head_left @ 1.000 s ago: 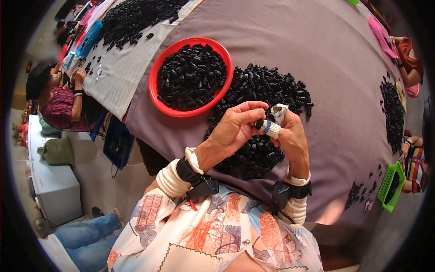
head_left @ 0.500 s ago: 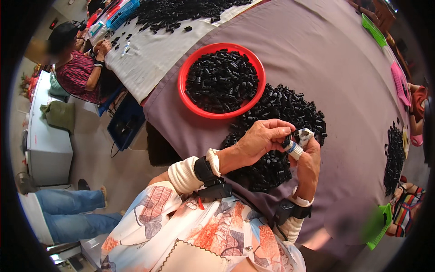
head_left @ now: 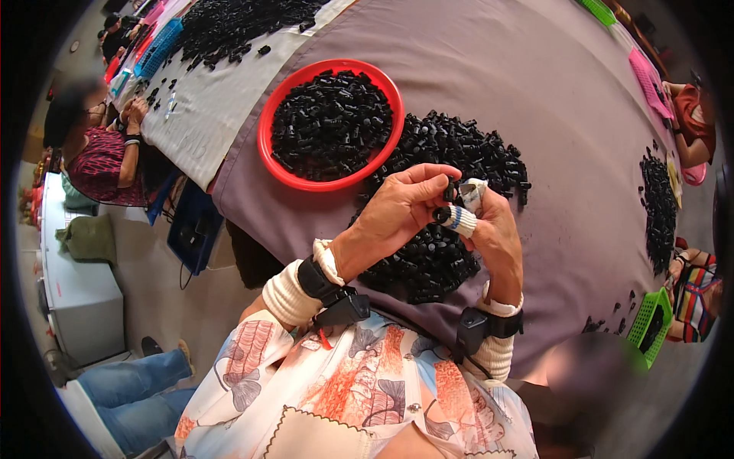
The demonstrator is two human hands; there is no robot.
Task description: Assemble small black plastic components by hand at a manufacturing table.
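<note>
My left hand (head_left: 397, 205) pinches a small black plastic part (head_left: 449, 191) between thumb and forefinger. Facing it, my right hand (head_left: 495, 228) is curled, its thumb and forefinger in white cloth finger covers (head_left: 462, 220). The right forefinger meets the dark piece at the left fingertips; whether one or two parts are there I cannot tell. Both hands are raised over a loose pile of similar black parts (head_left: 485, 149). Left of the pile stands a red round basin (head_left: 325, 184) full of the same parts.
A mauve cloth (head_left: 566, 138) covers the table; a pale cloth (head_left: 202, 115) adjoins at left, bearing another black heap (head_left: 237, 27). At right lie a smaller heap (head_left: 659, 210) and a green basket (head_left: 650, 325). Co-workers sit on both sides, one in a patterned top (head_left: 99, 164).
The view has shifted, so basin, pile and hands appear further left and up. The green basket at right now shows more. My hands keep their hold close together.
</note>
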